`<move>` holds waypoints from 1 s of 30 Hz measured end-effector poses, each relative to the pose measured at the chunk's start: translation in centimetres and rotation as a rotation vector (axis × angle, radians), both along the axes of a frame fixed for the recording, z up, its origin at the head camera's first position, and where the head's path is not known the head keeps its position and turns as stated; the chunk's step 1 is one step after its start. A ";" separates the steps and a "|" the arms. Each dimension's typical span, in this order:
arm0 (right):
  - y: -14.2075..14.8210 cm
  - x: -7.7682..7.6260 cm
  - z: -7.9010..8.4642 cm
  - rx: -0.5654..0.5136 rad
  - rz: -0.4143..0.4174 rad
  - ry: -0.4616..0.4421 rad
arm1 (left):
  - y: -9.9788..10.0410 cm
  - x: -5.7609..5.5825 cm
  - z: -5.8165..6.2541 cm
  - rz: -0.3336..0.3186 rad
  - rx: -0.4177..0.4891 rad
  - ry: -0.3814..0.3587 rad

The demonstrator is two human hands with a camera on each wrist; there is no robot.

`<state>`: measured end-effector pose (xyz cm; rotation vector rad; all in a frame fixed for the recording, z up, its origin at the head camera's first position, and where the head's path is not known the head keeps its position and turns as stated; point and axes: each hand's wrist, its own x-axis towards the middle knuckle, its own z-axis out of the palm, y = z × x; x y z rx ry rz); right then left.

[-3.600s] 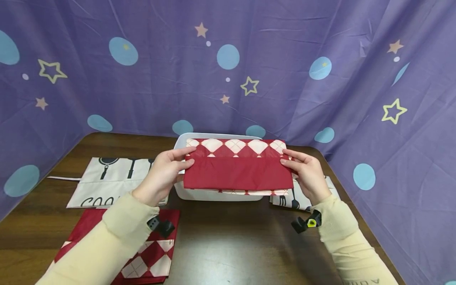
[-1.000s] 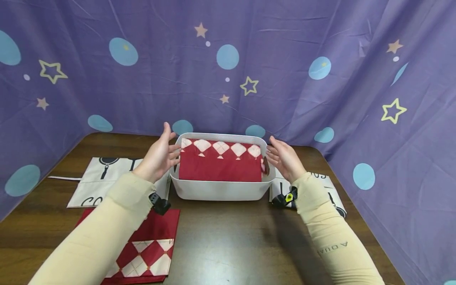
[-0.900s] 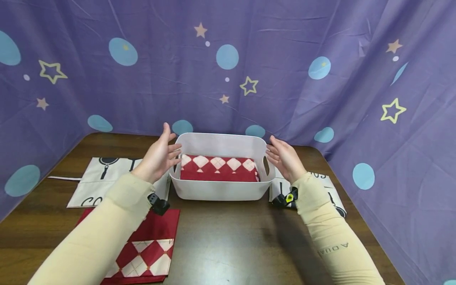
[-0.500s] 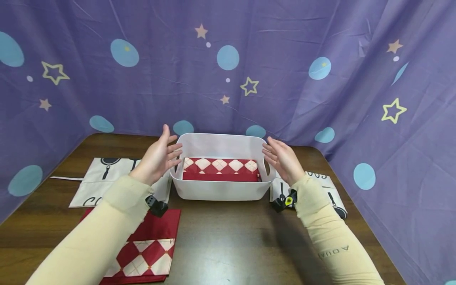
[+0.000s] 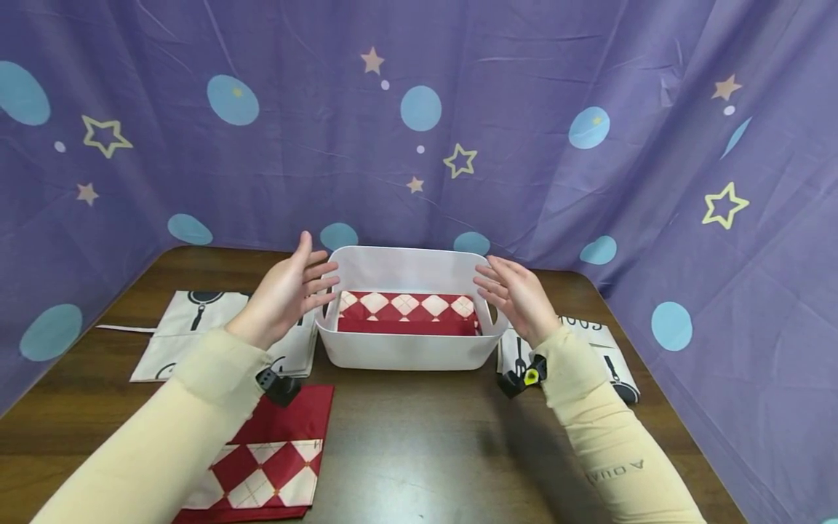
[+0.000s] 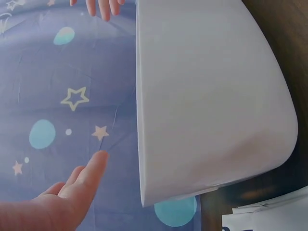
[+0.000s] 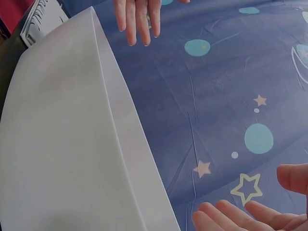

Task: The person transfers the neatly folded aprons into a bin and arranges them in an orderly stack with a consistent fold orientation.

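A white plastic basket (image 5: 409, 351) stands at the back middle of the table. Low inside it lies a folded red cloth (image 5: 406, 327) with a band of white diamonds; the front wall hides its lower part. My left hand (image 5: 284, 295) hovers over the basket's left end, fingers spread and straight, holding nothing. Over the opposite end my right hand (image 5: 520, 297) is held up likewise, palm inward and free of anything. Both wrist views show the basket's smooth outer wall (image 6: 211, 96), with the fingers apart from it.
Left of the basket lies a folded white cloth (image 5: 186, 320) with dark utensil prints and a strap. A second red diamond-patterned cloth (image 5: 262, 473) is under my left forearm. Another printed white cloth (image 5: 605, 349) lies at the right. A purple curtain (image 5: 524, 182) surrounds the table.
Both hands held the red cloth by its ends above the basket, then let go. It dropped and settled inside. Since then the hands have drifted only slightly.
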<state>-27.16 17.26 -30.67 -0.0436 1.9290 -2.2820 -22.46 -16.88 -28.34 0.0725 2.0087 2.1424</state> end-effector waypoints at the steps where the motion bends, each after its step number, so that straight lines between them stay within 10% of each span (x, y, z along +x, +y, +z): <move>1: 0.0 0.1 0.0 0.009 0.000 0.000 | 0.0 0.1 0.1 0.000 -0.010 0.001; 30: -1.7 3.2 0.6 0.002 0.096 0.047 | -1.6 2.6 1.3 -0.009 -0.168 0.100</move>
